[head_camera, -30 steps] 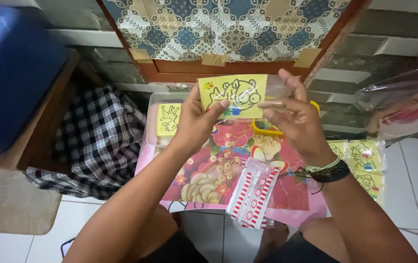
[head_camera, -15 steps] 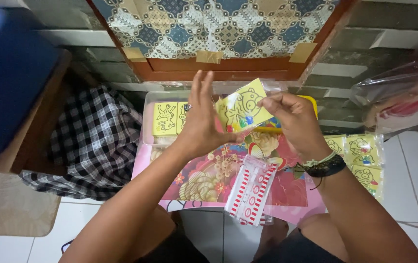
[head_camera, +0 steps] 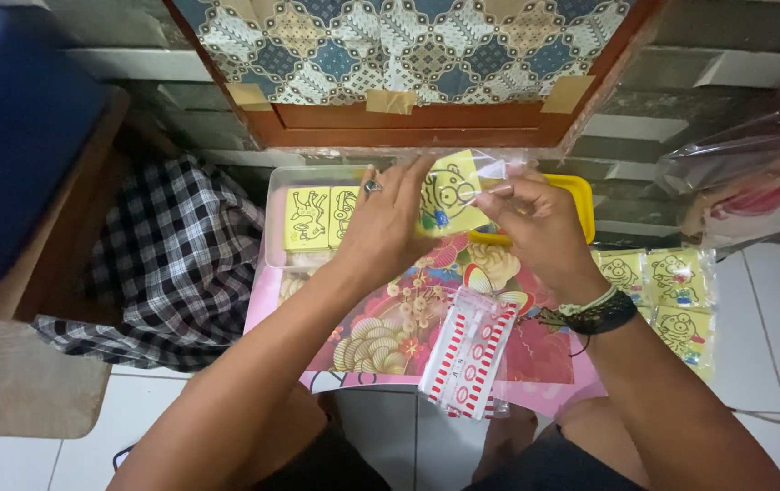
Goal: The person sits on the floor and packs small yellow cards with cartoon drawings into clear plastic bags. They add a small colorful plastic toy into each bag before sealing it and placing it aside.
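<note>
Both my hands hold a small yellow card (head_camera: 450,193) with a black cartoon drawing, partly inside a clear plastic sleeve. My left hand (head_camera: 381,227), with a ring on one finger, lies flat against the card's left side. My right hand (head_camera: 535,227) pinches the sleeve's right edge; a dark bracelet circles that wrist. Below the hands lies a pink board (head_camera: 390,336) printed with flowers. A clear tray (head_camera: 279,195) to the left holds more yellow cards (head_camera: 306,218).
A stack of clear sleeves with red-striped edges (head_camera: 467,355) rests on the board's near side. Packed yellow cards (head_camera: 672,291) lie on the floor at right. A yellow container (head_camera: 581,205) sits behind my right hand. Checked cloth (head_camera: 171,264), a blue bin (head_camera: 17,136) and a plastic bag (head_camera: 754,173) surround the spot.
The card has tilted and moved slightly left between my hands. My left hand went from gripping its edge to lying flat against it, while my right hand pinches the sleeve.
</note>
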